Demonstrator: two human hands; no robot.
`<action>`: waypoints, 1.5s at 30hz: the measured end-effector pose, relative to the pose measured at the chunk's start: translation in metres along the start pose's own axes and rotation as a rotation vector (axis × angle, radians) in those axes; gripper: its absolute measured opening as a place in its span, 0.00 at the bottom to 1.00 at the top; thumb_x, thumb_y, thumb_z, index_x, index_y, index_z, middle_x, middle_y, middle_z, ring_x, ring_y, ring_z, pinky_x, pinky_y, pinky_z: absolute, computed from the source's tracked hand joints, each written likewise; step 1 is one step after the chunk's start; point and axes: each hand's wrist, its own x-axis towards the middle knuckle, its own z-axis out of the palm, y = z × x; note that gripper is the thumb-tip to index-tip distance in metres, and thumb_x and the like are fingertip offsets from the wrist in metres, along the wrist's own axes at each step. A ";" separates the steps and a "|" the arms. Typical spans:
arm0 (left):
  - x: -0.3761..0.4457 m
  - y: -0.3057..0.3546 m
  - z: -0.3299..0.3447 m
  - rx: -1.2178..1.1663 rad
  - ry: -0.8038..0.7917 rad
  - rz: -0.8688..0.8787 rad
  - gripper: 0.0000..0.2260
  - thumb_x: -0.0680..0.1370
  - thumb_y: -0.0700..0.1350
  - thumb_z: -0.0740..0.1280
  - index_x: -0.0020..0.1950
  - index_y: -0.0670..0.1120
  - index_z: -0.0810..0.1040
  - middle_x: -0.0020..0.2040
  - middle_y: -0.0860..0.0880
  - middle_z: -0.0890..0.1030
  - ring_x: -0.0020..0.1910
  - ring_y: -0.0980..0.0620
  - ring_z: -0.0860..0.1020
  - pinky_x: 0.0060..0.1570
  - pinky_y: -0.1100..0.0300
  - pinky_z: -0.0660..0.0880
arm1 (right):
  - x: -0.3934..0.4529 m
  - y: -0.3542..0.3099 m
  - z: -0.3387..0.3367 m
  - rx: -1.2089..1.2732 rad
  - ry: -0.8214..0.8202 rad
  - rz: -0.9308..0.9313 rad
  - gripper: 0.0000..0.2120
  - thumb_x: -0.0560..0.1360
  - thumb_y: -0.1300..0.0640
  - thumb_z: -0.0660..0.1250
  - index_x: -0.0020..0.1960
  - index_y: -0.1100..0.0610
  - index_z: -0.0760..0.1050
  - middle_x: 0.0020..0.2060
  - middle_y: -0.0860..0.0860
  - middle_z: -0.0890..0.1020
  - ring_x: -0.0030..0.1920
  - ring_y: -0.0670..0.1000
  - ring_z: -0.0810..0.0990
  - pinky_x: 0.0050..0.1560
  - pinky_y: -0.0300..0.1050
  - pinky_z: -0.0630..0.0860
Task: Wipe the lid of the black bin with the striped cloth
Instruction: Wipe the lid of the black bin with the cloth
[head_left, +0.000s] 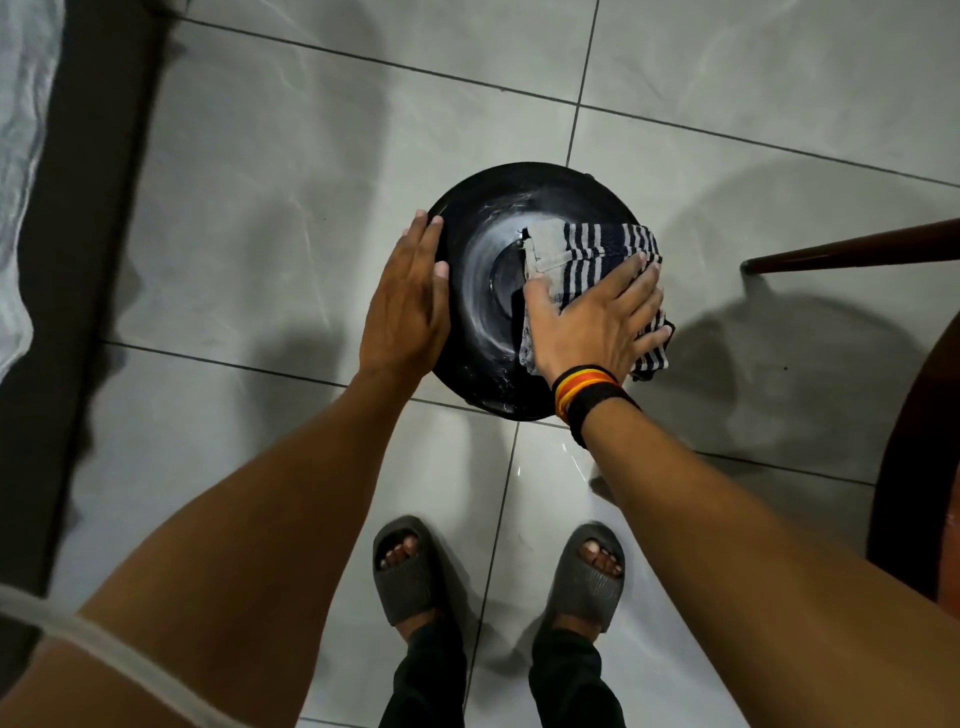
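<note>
The black bin's round lid (483, 223) is seen from straight above on the tiled floor, with pale smears across its glossy top. My left hand (408, 306) lies flat against the lid's left rim, fingers together, holding it steady. My right hand (597, 317) presses flat on the striped cloth (597, 241), which is grey with dark blue and white stripes and covers the lid's right half, hanging slightly over the right edge. The bin's body is hidden under the lid.
Grey floor tiles (260, 208) surround the bin. A dark wooden chair leg (852, 249) and curved seat edge (914, 441) stand at the right. A dark strip (88, 260) and white fabric (21, 156) run along the left. My feet in grey slippers (405, 566) stand just below the bin.
</note>
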 end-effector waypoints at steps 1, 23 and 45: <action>0.000 0.001 0.001 -0.022 0.009 -0.003 0.23 0.89 0.47 0.53 0.84 0.43 0.62 0.85 0.44 0.62 0.85 0.47 0.60 0.83 0.49 0.60 | 0.000 0.000 0.000 -0.003 0.003 -0.003 0.53 0.70 0.30 0.58 0.81 0.63 0.46 0.81 0.61 0.52 0.81 0.62 0.51 0.77 0.72 0.46; 0.000 -0.010 0.023 -0.025 0.046 0.101 0.28 0.87 0.50 0.57 0.85 0.40 0.57 0.86 0.42 0.58 0.86 0.43 0.54 0.85 0.54 0.51 | 0.051 -0.012 0.005 -0.062 0.041 -0.251 0.37 0.79 0.40 0.52 0.81 0.59 0.53 0.81 0.58 0.58 0.81 0.59 0.54 0.79 0.64 0.49; 0.000 -0.009 0.026 0.039 0.099 0.065 0.29 0.86 0.54 0.56 0.85 0.43 0.59 0.86 0.45 0.61 0.85 0.45 0.59 0.83 0.46 0.58 | 0.070 -0.029 0.004 -0.180 0.020 -0.644 0.32 0.81 0.40 0.51 0.79 0.57 0.61 0.80 0.53 0.63 0.80 0.55 0.58 0.80 0.58 0.51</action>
